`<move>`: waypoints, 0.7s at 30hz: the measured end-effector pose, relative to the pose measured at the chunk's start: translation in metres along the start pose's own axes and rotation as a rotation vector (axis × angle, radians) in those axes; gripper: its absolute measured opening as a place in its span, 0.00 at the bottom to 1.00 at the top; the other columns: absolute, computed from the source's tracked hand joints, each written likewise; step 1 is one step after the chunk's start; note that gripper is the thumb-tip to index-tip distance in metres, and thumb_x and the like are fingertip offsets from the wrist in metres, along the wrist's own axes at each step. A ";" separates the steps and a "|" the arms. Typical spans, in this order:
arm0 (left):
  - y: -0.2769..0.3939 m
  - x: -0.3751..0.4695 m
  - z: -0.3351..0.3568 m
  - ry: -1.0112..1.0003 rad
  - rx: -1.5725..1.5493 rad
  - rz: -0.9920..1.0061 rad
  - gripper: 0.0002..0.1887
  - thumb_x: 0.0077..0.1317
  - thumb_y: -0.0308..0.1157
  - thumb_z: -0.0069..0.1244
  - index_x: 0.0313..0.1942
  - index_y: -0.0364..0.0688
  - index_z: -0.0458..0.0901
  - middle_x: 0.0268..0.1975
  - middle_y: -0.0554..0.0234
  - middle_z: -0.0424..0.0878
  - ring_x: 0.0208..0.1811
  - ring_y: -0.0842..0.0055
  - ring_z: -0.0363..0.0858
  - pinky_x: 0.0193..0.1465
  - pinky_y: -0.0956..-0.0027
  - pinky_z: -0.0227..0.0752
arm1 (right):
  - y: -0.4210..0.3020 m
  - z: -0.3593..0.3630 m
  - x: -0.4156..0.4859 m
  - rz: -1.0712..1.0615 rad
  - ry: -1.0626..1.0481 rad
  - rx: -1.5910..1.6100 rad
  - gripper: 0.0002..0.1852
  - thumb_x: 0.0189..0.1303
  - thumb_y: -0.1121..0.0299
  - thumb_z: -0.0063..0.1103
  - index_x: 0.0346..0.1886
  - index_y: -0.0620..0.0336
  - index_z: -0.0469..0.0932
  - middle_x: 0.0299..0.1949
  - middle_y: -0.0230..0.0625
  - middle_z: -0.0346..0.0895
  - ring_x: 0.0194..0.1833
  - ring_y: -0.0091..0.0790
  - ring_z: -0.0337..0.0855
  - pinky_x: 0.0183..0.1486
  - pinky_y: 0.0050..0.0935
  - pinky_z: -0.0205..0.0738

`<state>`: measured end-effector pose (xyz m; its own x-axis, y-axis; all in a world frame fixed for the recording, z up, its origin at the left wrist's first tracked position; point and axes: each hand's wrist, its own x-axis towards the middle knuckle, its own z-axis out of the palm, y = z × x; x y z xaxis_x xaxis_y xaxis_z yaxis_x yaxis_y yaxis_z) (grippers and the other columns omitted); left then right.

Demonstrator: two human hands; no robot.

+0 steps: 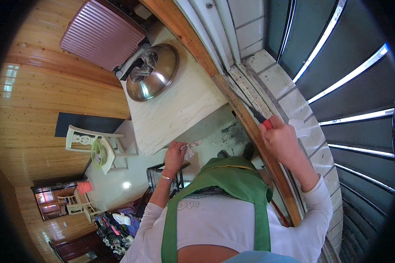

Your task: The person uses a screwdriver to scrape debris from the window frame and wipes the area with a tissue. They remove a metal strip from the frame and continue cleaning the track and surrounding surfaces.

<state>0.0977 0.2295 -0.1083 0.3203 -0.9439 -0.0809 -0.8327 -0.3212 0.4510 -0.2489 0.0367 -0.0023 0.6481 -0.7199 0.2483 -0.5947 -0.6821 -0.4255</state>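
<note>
My right hand is closed around the red handle of a screwdriver-like tool; its dark, thin shaft lies along the window's sliding track. Dirt speckles the track. The exact kind of tip cannot be told. My left hand pinches a crumpled, pale cloth or tissue near the corner of the marble-patterned tabletop. A wooden sill runs between the table and the track.
A metal wok lid and a pink ribbed suitcase are on the table. White tiles and dark barred panels border the track outside. Below are a white chair with a green basket, a dark stool and debris on the floor.
</note>
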 end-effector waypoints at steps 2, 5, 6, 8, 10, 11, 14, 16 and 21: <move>0.000 0.001 0.001 -0.010 -0.022 -0.017 0.08 0.62 0.28 0.55 0.41 0.42 0.84 0.36 0.52 0.77 0.38 0.54 0.79 0.40 0.55 0.74 | -0.006 -0.003 -0.004 -0.042 -0.037 -0.045 0.13 0.59 0.67 0.61 0.20 0.64 0.79 0.26 0.47 0.72 0.23 0.49 0.80 0.26 0.44 0.76; 0.001 0.002 0.002 -0.020 -0.027 -0.035 0.08 0.62 0.28 0.55 0.41 0.42 0.84 0.37 0.52 0.77 0.38 0.54 0.79 0.40 0.56 0.74 | -0.010 -0.003 -0.002 -0.045 0.004 -0.102 0.12 0.58 0.67 0.61 0.21 0.63 0.78 0.26 0.47 0.71 0.23 0.48 0.80 0.25 0.44 0.76; 0.001 0.002 0.002 -0.013 -0.018 -0.020 0.07 0.62 0.28 0.55 0.41 0.42 0.84 0.37 0.52 0.78 0.38 0.54 0.79 0.40 0.56 0.74 | -0.009 -0.002 0.001 -0.010 0.028 -0.103 0.12 0.58 0.67 0.61 0.22 0.63 0.78 0.26 0.47 0.72 0.23 0.49 0.80 0.25 0.44 0.76; 0.001 0.002 0.003 0.001 -0.022 0.008 0.08 0.62 0.28 0.55 0.41 0.41 0.84 0.37 0.51 0.78 0.38 0.55 0.79 0.40 0.56 0.74 | -0.003 0.000 0.009 0.031 0.026 -0.109 0.12 0.59 0.67 0.60 0.23 0.63 0.78 0.27 0.48 0.73 0.24 0.49 0.80 0.26 0.44 0.77; 0.000 0.002 0.003 0.014 -0.050 0.025 0.08 0.62 0.29 0.55 0.41 0.41 0.83 0.37 0.51 0.78 0.38 0.54 0.79 0.40 0.56 0.74 | 0.007 0.003 0.021 0.045 -0.023 -0.119 0.12 0.60 0.67 0.57 0.23 0.63 0.78 0.27 0.49 0.75 0.26 0.49 0.81 0.27 0.44 0.77; 0.000 0.002 0.003 0.020 -0.026 0.039 0.08 0.62 0.29 0.55 0.41 0.41 0.83 0.37 0.51 0.78 0.38 0.54 0.79 0.40 0.55 0.74 | 0.011 0.006 0.027 0.033 -0.057 -0.099 0.12 0.61 0.67 0.55 0.24 0.64 0.78 0.27 0.49 0.75 0.27 0.50 0.81 0.28 0.45 0.78; -0.001 -0.001 0.003 0.031 0.021 0.035 0.08 0.61 0.28 0.55 0.41 0.40 0.83 0.36 0.51 0.78 0.36 0.56 0.79 0.39 0.57 0.74 | 0.019 0.018 0.042 0.024 -0.119 -0.037 0.13 0.62 0.67 0.51 0.25 0.64 0.78 0.27 0.51 0.77 0.30 0.52 0.82 0.31 0.46 0.78; -0.003 -0.004 0.004 0.040 0.021 0.020 0.07 0.60 0.26 0.55 0.40 0.40 0.84 0.35 0.52 0.79 0.33 0.58 0.80 0.36 0.59 0.75 | 0.020 0.028 0.048 0.056 -0.108 0.008 0.13 0.62 0.68 0.49 0.25 0.64 0.78 0.26 0.51 0.77 0.32 0.54 0.82 0.33 0.47 0.78; -0.008 -0.011 0.004 0.025 -0.016 -0.030 0.08 0.61 0.29 0.55 0.41 0.41 0.83 0.36 0.51 0.76 0.36 0.54 0.79 0.39 0.55 0.73 | 0.023 0.049 0.061 0.051 -0.010 0.095 0.19 0.66 0.64 0.50 0.22 0.68 0.78 0.25 0.54 0.76 0.30 0.56 0.80 0.36 0.48 0.76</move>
<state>0.0986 0.2423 -0.1144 0.3563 -0.9316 -0.0724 -0.8156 -0.3478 0.4624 -0.1998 -0.0166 -0.0394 0.6231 -0.7516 0.2163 -0.5793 -0.6293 -0.5180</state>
